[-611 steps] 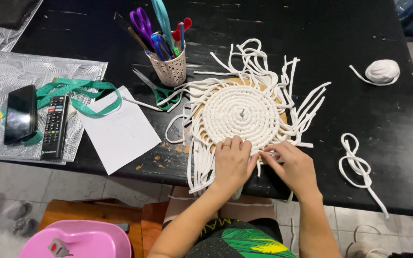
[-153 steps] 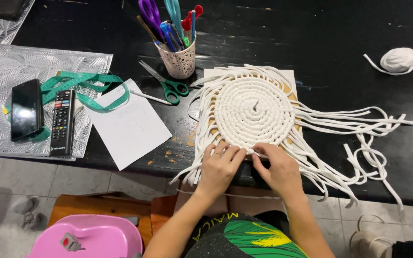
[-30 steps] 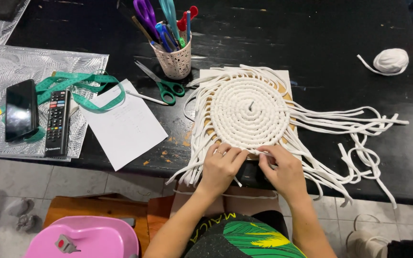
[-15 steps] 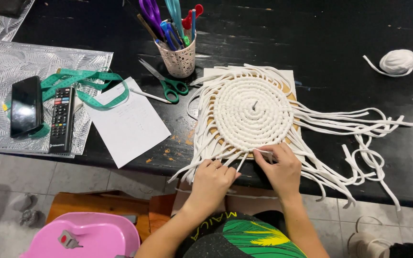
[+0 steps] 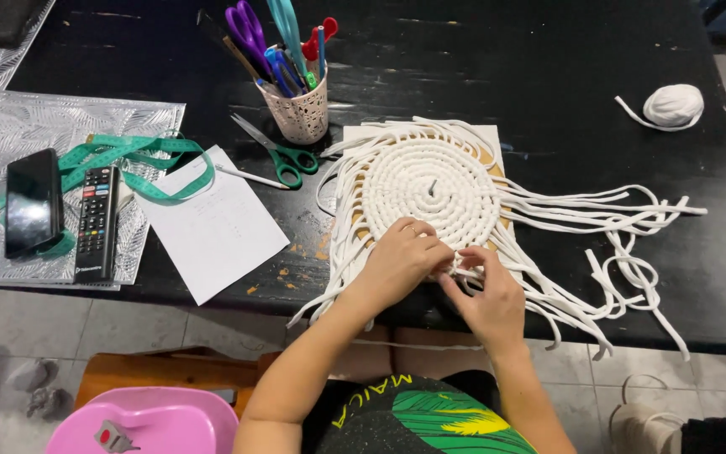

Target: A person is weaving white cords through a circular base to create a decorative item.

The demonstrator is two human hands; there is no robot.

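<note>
- A round coiled mat [image 5: 430, 189] of thick white cord lies flat on the black table [image 5: 548, 67], near its front edge. The cord looks soft and matte, wound in tight ridged rings around a small centre.
- Under the mat sits a pale square board [image 5: 491, 143], with tan patches showing at the rim.
- Loose white cord strands [image 5: 598, 219] fan out from the coil: long ones trail right across the table and loop, shorter ones hang left and over the front edge.
- The left hand [image 5: 401, 256] rests on the near rim of the coil, fingers curled and pinched on cord at the edge.
- The right hand [image 5: 489, 294] sits just beside it, thumb and fingertips closed on the same bunch of strands; the two hands touch at the fingertips.
- A small ball of white cord [image 5: 672, 105] lies well apart at the far right, a tail curling off it.
- A perforated cream cup [image 5: 297, 105] stuffed with pens and scissors stands left of the mat, with green-handled scissors [image 5: 275, 151] lying beside it.
- Farther left: a white paper sheet [image 5: 212, 227], a green measuring tape [image 5: 136, 164], a black remote control [image 5: 97, 220] and a dark phone [image 5: 33, 202] on a silvery embossed mat [image 5: 10, 126].
</note>
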